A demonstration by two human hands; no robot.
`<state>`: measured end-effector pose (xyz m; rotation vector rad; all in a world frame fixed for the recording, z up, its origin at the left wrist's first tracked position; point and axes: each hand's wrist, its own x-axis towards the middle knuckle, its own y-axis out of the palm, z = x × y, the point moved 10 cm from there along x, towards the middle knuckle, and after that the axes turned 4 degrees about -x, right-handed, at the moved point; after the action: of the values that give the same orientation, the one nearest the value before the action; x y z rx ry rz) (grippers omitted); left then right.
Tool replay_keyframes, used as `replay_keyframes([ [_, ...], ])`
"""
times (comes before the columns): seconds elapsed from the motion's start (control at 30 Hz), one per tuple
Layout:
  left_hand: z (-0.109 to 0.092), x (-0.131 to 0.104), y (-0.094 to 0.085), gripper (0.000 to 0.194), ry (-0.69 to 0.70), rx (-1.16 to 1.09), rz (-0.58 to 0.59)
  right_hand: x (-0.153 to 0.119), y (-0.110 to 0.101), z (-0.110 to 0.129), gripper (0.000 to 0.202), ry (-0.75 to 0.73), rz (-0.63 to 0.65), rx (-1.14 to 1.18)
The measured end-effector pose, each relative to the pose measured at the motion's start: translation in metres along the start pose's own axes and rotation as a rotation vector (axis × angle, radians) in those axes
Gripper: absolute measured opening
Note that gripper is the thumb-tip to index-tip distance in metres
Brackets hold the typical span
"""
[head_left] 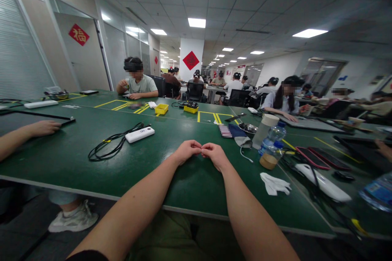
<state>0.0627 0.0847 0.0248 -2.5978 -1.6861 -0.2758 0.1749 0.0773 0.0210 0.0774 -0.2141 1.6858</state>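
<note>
Right now, hands: I am resting both forearms on the green table [76, 159], my hands meeting near its middle.
Left hand: my left hand [185, 151] is lying curled, its fingertips pressing against those of the other hand.
Right hand: my right hand [216, 155] is curling the same way, knuckles up, fingers drawn together.
Between the fingers: I cannot tell whether I am pinching anything; the touching tips are hiding whatever might be there.
Nearest to my left: a white power bank [140, 134] is lying on the table just beside a coiled black cable [107, 147].
Nearest to my right: a crumpled white glove [275, 183] is lying near my right forearm, and a plastic bottle [271, 144] is standing beyond it.
Further right: a red-edged phone [312, 158] and a long white device [323, 181] are lying well apart from my hands.
Far side of the table: two small yellow trays [161, 109] are sitting near the yellow tape lines.
Others: a co-worker's arm [27, 134] is reaching in from the left edge, its hand lying flat on the table; a person in a pale shirt [137, 83] is sitting across, wearing a headset.
</note>
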Motion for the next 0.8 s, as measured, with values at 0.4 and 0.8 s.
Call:
replay_keyframes([
  [0.4,-0.004,-0.019,0.023,0.039,-0.229,-0.304,0.293,-0.021,0.039,0.008,0.049,0.105,0.380,0.158],
  [0.8,0.013,-0.015,0.019,0.025,-0.278,-0.192,0.258,-0.018,0.050,0.018,0.031,-0.069,0.418,-0.048],
])
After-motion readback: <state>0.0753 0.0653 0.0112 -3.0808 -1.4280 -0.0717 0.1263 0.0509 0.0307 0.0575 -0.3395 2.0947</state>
